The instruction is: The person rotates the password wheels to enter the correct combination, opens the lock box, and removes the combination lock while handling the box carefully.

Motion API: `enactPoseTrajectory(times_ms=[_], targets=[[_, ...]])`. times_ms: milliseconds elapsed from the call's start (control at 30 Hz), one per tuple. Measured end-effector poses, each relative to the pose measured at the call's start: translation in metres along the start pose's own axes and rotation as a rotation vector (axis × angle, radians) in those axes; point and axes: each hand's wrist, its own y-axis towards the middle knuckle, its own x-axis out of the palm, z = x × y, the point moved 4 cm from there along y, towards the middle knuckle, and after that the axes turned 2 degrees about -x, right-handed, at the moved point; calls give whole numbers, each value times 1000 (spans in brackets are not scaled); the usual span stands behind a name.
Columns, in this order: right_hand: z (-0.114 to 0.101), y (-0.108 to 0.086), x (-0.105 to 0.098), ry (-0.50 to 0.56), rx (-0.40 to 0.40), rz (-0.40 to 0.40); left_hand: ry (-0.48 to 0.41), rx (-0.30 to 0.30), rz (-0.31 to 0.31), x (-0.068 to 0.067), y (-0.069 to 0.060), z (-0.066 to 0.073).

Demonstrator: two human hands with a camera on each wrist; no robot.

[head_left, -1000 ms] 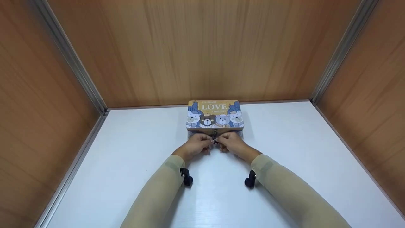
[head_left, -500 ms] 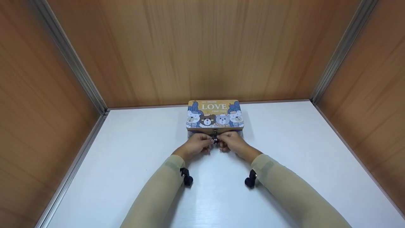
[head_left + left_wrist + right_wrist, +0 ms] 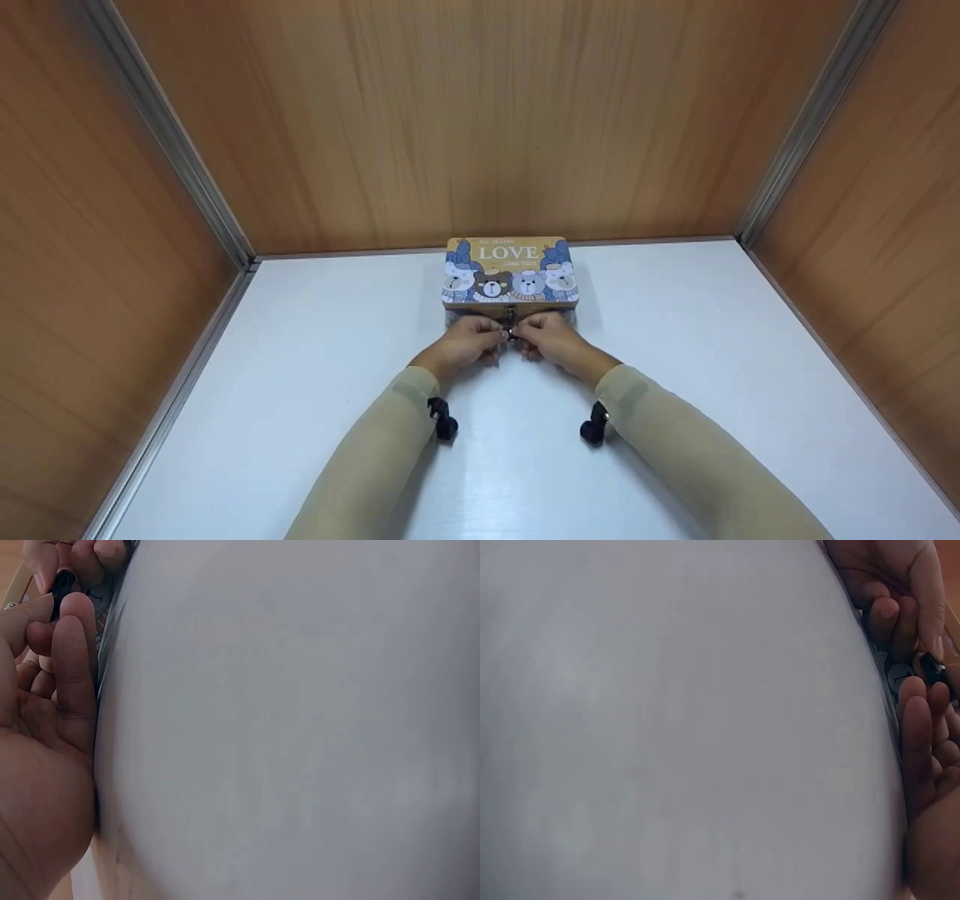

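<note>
A box with a yellow and blue lid showing bears and the word LOVE stands closed near the back wall. At the latch on its front hangs a small black lock. My left hand pinches the lock from the left between thumb and finger. From the right, my right hand pinches the same lock. Fingertips cover much of the lock, and its dial cannot be read. Both hands hide part of the box's front side.
A white tabletop bears the box. Wood-grain panels rise behind it and at both sides, with grey metal strips in the corners. A small black device hangs at each sleeve cuff.
The lock has turned slightly between the fingers, its face showing more half a second ago and less now. My right fingertips have shifted a little; box and arms stay put.
</note>
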Motion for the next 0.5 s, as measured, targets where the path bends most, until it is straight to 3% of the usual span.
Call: enactPoseTrajectory(times_ms=[267, 500], targets=[[0, 0, 0, -13, 0, -10, 35, 6, 8, -1, 0, 2], [-2, -1, 0, 25, 5, 9, -1, 18, -1, 0, -3, 4]])
